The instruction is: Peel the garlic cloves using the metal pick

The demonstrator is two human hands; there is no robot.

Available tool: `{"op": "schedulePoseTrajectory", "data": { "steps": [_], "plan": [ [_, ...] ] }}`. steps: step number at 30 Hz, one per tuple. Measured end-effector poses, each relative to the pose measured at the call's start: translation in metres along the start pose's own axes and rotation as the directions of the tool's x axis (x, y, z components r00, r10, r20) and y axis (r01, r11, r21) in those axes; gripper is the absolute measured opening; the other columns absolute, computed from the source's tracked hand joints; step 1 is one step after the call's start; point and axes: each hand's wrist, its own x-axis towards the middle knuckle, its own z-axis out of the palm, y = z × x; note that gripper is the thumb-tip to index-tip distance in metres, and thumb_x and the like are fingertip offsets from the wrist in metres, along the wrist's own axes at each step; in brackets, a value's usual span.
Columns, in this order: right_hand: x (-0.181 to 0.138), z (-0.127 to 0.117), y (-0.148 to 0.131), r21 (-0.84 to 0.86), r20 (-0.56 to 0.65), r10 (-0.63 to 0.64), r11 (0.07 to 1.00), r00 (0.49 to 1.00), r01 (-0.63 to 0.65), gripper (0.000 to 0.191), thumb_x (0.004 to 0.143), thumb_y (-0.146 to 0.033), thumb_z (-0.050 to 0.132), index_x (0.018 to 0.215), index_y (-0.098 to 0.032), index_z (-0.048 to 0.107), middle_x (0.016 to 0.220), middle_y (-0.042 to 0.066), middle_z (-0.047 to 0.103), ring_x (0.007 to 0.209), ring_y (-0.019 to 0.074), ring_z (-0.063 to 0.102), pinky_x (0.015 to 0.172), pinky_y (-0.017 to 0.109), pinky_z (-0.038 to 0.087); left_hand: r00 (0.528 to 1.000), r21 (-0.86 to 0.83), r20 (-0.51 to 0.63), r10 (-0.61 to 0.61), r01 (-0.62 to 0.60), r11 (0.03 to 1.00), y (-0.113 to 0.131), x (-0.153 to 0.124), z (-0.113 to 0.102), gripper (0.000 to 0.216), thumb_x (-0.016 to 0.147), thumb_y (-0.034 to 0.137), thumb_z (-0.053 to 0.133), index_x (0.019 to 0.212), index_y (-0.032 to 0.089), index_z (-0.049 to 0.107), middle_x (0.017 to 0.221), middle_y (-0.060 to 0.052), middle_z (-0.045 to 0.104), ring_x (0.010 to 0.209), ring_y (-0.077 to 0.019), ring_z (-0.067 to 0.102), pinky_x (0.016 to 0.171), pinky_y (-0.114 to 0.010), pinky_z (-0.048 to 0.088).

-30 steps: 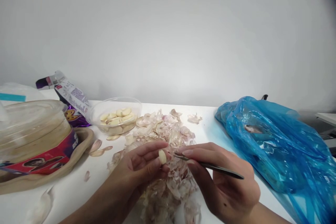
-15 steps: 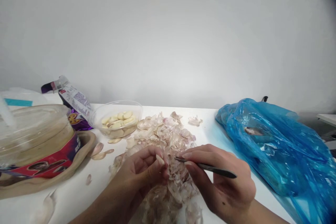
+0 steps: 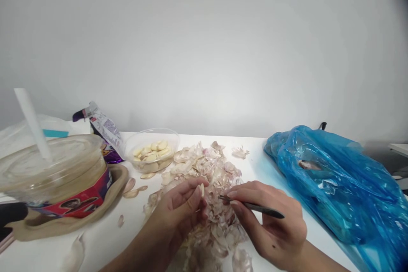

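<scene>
Between the thumb and fingers of my left hand (image 3: 186,204) is a pale garlic clove (image 3: 202,190), mostly covered by the fingers. My right hand (image 3: 267,214) is closed around a slim dark metal tool (image 3: 263,209), its narrow tip pointing left toward the clove, a small gap apart. I cannot tell the tool's exact kind. Under and behind both hands spreads a heap of papery garlic skins (image 3: 219,174). A clear plastic bowl (image 3: 129,146) at the back left holds several peeled cloves (image 3: 156,151).
Unpeeled cloves (image 3: 130,185) lie left of the heap. At the left, a lidded drink cup (image 3: 79,170) with a white straw (image 3: 33,123) sits in a cardboard holder (image 3: 119,174). Behind it stands a purple snack packet (image 3: 108,131). A blue plastic bag (image 3: 334,182) covers the right side.
The view has shifted left, so the cup and straw show more fully. In my left hand the clove has turned and shows a narrower pale side. Right hand still grips the tool.
</scene>
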Motion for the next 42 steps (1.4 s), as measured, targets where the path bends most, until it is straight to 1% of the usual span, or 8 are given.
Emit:
{"op": "schedulePoseTrajectory", "data": {
  "steps": [10, 16, 21, 24, 27, 32, 40, 42],
  "plan": [
    [0.002, 0.001, -0.003, -0.017, 0.038, -0.072, 0.997, 0.997, 0.073, 0.014, 0.077, -0.005, 0.055, 0.087, -0.011, 0.063, 0.069, 0.007, 0.069, 0.062, 0.0148, 0.066, 0.053, 0.025, 0.055, 0.998, -0.002, 0.059, 0.025, -0.025, 1.000, 0.000, -0.005, -0.001, 0.014, 0.080, 0.026, 0.057, 0.089, 0.019, 0.065, 0.062, 0.003, 0.053, 0.055, -0.0068, 0.047, 0.058, -0.020, 0.040],
    [0.004, -0.001, -0.006, -0.021, 0.046, -0.074, 0.997, 0.996, 0.075, 0.013, 0.075, -0.003, 0.055, 0.083, -0.009, 0.064, 0.067, 0.008, 0.069, 0.061, 0.0159, 0.066, 0.053, 0.026, 0.055, 0.999, 0.027, 0.041, 0.036, -0.037, 0.999, -0.001, -0.006, 0.000, 0.014, 0.079, 0.027, 0.059, 0.090, 0.019, 0.064, 0.061, 0.004, 0.053, 0.056, -0.0074, 0.047, 0.058, -0.021, 0.039],
    [0.006, -0.002, -0.006, -0.046, 0.070, -0.145, 0.988, 0.987, 0.149, 0.016, 0.074, -0.001, 0.056, 0.087, -0.008, 0.063, 0.067, 0.009, 0.069, 0.059, 0.0160, 0.066, 0.053, 0.027, 0.056, 1.000, 0.066, -0.014, 0.025, -0.024, 0.998, 0.004, -0.008, 0.000, 0.018, 0.076, 0.030, 0.063, 0.090, 0.019, 0.062, 0.057, 0.005, 0.051, 0.055, -0.0074, 0.045, 0.059, -0.022, 0.038],
    [0.005, -0.001, -0.003, -0.070, 0.062, -0.148, 0.986, 0.987, 0.152, 0.017, 0.074, -0.002, 0.056, 0.087, -0.010, 0.063, 0.067, 0.008, 0.069, 0.060, 0.0161, 0.066, 0.052, 0.027, 0.056, 0.998, 0.095, -0.029, 0.047, -0.044, 0.995, 0.007, -0.008, 0.000, 0.020, 0.075, 0.030, 0.063, 0.092, 0.018, 0.062, 0.057, 0.005, 0.051, 0.055, -0.0081, 0.045, 0.060, -0.023, 0.038],
    [0.003, 0.000, -0.001, -0.070, 0.063, -0.140, 0.987, 0.988, 0.145, 0.017, 0.073, -0.002, 0.056, 0.086, -0.009, 0.063, 0.068, 0.009, 0.069, 0.061, 0.0161, 0.066, 0.052, 0.027, 0.056, 0.998, 0.102, -0.001, 0.066, -0.065, 0.993, 0.009, -0.009, 0.000, 0.016, 0.075, 0.028, 0.063, 0.088, 0.019, 0.060, 0.056, 0.005, 0.053, 0.055, -0.0089, 0.045, 0.060, -0.023, 0.037],
    [0.001, 0.002, 0.002, -0.085, 0.084, -0.198, 0.975, 0.977, 0.205, 0.020, 0.073, -0.001, 0.056, 0.090, -0.009, 0.062, 0.070, 0.009, 0.069, 0.063, 0.0165, 0.066, 0.054, 0.028, 0.056, 0.993, 0.064, 0.053, 0.104, -0.107, 0.992, 0.011, -0.010, -0.001, 0.008, 0.076, 0.026, 0.062, 0.080, 0.020, 0.058, 0.057, 0.005, 0.052, 0.055, -0.0093, 0.044, 0.058, -0.024, 0.036],
    [-0.002, 0.007, 0.009, -0.093, 0.079, -0.179, 0.978, 0.981, 0.186, 0.021, 0.073, -0.002, 0.055, 0.091, -0.011, 0.061, 0.070, 0.007, 0.068, 0.062, 0.0156, 0.065, 0.053, 0.028, 0.055, 0.995, 0.031, -0.030, 0.092, -0.091, 0.995, 0.010, -0.008, -0.002, 0.017, 0.071, 0.026, 0.067, 0.084, 0.016, 0.065, 0.055, 0.004, 0.053, 0.053, -0.0096, 0.043, 0.058, -0.025, 0.036],
    [-0.002, 0.007, 0.010, -0.107, 0.084, -0.181, 0.976, 0.980, 0.189, 0.021, 0.073, -0.001, 0.056, 0.091, -0.011, 0.061, 0.071, 0.007, 0.068, 0.062, 0.0155, 0.065, 0.054, 0.028, 0.055, 0.997, 0.037, -0.020, 0.076, -0.076, 0.996, 0.010, -0.009, -0.001, 0.021, 0.068, 0.024, 0.070, 0.085, 0.014, 0.067, 0.055, 0.003, 0.055, 0.054, -0.0103, 0.045, 0.058, -0.025, 0.036]
  ]
}}
